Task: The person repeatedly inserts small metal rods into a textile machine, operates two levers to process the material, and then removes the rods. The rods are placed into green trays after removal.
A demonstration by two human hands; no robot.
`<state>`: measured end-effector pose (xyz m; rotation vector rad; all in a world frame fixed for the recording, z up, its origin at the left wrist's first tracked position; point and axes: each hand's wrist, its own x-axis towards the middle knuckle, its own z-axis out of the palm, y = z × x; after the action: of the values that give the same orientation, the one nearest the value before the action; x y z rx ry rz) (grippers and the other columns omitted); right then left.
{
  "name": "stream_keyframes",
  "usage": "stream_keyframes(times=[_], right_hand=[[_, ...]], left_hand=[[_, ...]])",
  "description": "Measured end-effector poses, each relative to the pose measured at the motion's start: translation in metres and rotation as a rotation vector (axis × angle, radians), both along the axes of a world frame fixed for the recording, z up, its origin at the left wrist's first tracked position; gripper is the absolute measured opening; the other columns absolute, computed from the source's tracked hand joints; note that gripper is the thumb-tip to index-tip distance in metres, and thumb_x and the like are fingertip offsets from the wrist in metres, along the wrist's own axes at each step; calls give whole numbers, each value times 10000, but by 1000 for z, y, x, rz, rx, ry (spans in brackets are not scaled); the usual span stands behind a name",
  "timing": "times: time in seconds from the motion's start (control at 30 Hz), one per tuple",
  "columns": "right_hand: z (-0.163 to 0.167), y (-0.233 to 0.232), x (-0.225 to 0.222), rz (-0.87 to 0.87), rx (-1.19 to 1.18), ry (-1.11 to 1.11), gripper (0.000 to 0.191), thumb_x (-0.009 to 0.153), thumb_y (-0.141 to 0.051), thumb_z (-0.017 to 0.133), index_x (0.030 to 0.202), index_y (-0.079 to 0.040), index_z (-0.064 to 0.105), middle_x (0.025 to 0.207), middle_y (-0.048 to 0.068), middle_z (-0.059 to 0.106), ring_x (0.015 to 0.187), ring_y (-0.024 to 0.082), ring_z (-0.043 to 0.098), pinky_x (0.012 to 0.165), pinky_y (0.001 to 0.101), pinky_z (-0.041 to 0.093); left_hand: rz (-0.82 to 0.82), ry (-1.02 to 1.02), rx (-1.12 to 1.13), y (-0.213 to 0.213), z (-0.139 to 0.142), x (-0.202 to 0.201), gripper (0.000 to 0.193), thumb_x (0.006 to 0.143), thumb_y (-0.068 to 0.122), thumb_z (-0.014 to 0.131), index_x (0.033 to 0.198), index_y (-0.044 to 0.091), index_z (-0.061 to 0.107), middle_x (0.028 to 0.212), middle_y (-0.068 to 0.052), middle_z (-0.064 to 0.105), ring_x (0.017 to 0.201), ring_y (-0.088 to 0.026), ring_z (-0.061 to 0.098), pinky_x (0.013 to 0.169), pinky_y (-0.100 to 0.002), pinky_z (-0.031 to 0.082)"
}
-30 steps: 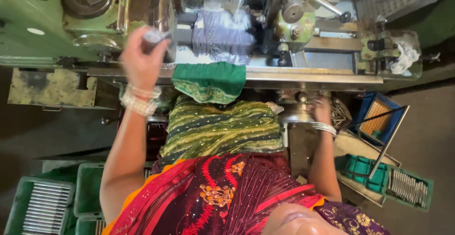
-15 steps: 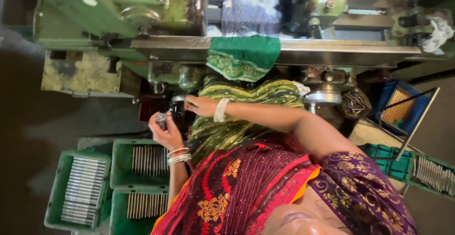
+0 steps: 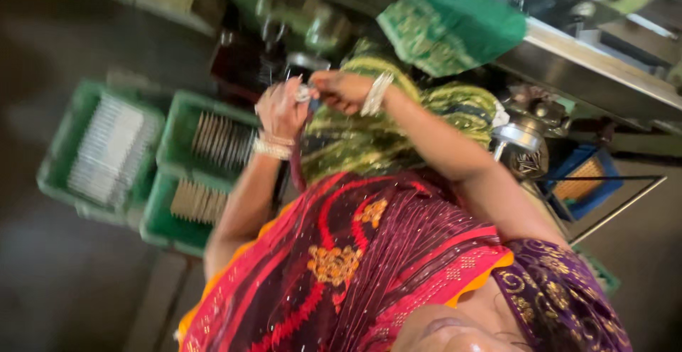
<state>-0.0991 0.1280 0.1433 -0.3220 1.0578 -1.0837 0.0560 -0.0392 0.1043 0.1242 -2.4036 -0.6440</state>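
Workshop floor, dark and grey, seen from above and tilted, with a green-painted metal machine (image 3: 305, 11) along the upper edge and a steel ledge (image 3: 597, 68) running to the right. A green patterned cloth (image 3: 455, 29) lies draped over that ledge. At left stand three green plastic crates (image 3: 60, 167), each holding rows of pale metal rods (the frame is motion-blurred, so the rods read only as streaks). A blue plastic crate (image 3: 590, 178) sits at right, beside a shiny steel pot (image 3: 522, 142).

The two hands meet in front of the person's lap, just below the machine. The left hand (image 3: 280, 110), bangles at the wrist, is curled with fingers closed around a small grey metal piece (image 3: 304, 94), probably a short cylinder. The right hand (image 3: 341, 89), also bangled, touches the same piece from the other side, fingers pinched on it. The piece lies between the two hands, above the green-yellow patterned fabric (image 3: 369, 139) covering the lap.
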Motion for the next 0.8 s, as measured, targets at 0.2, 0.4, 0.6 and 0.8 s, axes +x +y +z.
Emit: stream_keyframes(times=[0.2, 0.4, 0.6, 0.8], right_hand=[[-29, -10, 20, -524, -428, 762, 237, 1142, -270, 507, 1073, -62, 599, 920, 73, 551, 803, 173, 519, 726, 321, 415], [-90, -9, 8, -739, -370, 1126, 182, 1136, -210, 570, 1098, -44, 633, 1011, 62, 630, 931, 175, 598, 856, 306, 516], [-116, 22, -10, -945, -107, 156, 116, 1100, -289, 614, 1122, -181, 580, 655, -33, 361, 482, 88, 297, 410, 267, 203], [-114, 25, -15, -893, -137, 115, 180, 1132, -303, 645, 1060, -168, 549, 653, -33, 308, 476, 91, 245, 439, 277, 168]], left_hand=[[310, -89, 516, 34, 8, -30, 396, 990, 340, 700, 1273, 101, 559, 961, -106, 734, 839, -292, 715, 700, -407, 559], [298, 51, 1190, 95, 0, -33, 348, 1023, 192, 650, 1320, 88, 498, 996, -208, 685, 870, -328, 661, 778, -431, 557], [535, -140, 673, 41, -49, 43, 182, 1031, 167, 542, 1194, 146, 619, 1059, -157, 702, 970, -370, 690, 852, -470, 556], [714, -486, 371, -47, -122, 121, 184, 894, 171, 647, 1010, 128, 784, 1011, -196, 712, 926, -403, 673, 812, -497, 562]])
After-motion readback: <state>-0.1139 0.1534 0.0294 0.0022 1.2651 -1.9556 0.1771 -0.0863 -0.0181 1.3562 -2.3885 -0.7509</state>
